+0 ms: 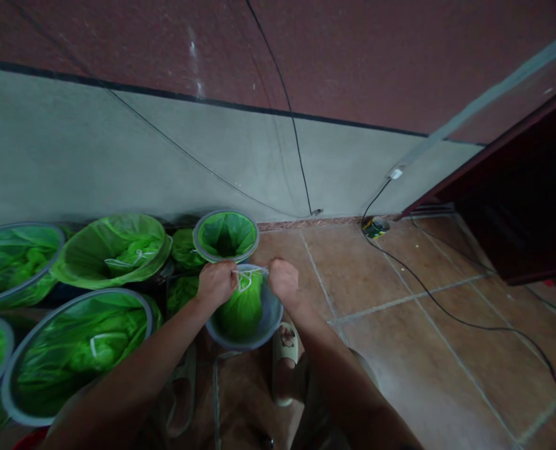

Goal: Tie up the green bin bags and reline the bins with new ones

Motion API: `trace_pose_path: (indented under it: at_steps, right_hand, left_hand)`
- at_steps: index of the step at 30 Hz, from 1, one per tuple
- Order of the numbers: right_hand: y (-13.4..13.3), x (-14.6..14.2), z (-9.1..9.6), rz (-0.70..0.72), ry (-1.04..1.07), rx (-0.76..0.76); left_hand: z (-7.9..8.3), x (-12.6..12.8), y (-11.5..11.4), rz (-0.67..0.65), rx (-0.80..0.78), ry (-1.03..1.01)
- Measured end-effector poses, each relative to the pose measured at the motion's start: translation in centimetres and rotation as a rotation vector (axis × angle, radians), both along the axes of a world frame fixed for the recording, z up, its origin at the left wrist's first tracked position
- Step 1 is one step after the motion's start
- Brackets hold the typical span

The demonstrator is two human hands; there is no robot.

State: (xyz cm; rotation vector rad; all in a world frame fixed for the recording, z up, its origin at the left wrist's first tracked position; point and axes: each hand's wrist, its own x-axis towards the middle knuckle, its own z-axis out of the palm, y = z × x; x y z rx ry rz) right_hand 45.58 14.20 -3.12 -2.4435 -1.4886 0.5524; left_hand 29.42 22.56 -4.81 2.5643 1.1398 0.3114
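Left hand [216, 282] and right hand [282, 280] side by side, each grip clamped on white drawstring [244, 279] of green bag [243, 309] lining small grey bin [271, 312], standing on tiled floor [400, 325] beside more lined bins [226, 212].

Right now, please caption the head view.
Left hand and right hand hold white drawstring of green bag in grey bin.

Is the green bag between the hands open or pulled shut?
Pulled shut: the green bag gathers to a neck under the white drawstring, which the left hand and right hand grip on either side.
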Motion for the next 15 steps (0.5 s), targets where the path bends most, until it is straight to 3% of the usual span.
trace_pose_path:
  at_steps: [2, 5, 11, 15]
  right_hand:
    - [0.1, 0.5, -0.3, -0.02, -0.067, -0.034]
    - [0.3, 1.0, -0.6, 0.006, -0.006, 0.016]
    - [0.8, 1.4, -1.1, 0.063, 0.371, 0.183]
    - [0.9, 1.6, -1.9, 0.165, 0.636, 0.234]
  left_hand:
    - [-0.1, -0.1, 0.4, 0.094, -0.083, 0.039]
    - [-0.2, 0.1, 1.1, 0.155, -0.349, -0.049]
    - [0.3, 1.2, 0.5, 0.327, -1.057, -0.656]
    - [0.7, 1.6, -0.1, 0.299, -1.169, -0.716]
